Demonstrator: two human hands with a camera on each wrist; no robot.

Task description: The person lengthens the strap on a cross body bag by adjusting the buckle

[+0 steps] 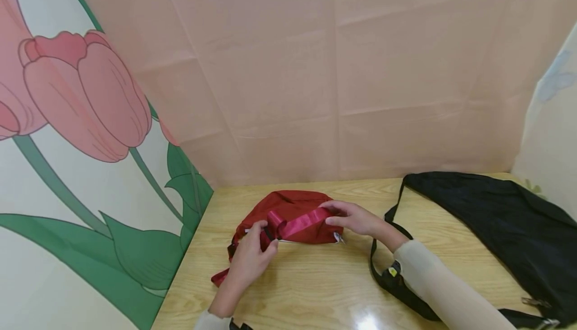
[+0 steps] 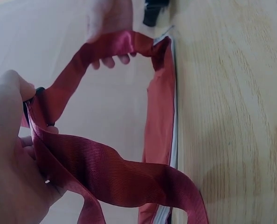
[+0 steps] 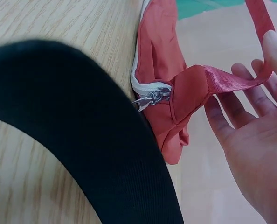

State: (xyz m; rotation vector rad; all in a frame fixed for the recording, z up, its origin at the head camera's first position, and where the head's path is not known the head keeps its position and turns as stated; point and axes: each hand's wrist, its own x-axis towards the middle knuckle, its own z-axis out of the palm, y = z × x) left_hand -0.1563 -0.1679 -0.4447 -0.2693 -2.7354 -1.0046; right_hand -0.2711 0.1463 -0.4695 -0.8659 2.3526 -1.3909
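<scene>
A red waist bag with a white zip lies at the back of the table. Its shiny red strap is raised in front of it, held by both hands. My left hand pinches the strap at a small black buckle, with loops of strap hanging below. Near the bag's right end, my right hand holds the strap between thumb and fingers, some fingers passing behind it. The silver zip pull shows at that corner of the bag. Beyond the left wrist lies a loose red strap end.
A large black bag lies on the right side of the wooden table. Its black strap curves under my right forearm. A pink-beige cloth backdrop stands behind, and a tulip-printed panel on the left.
</scene>
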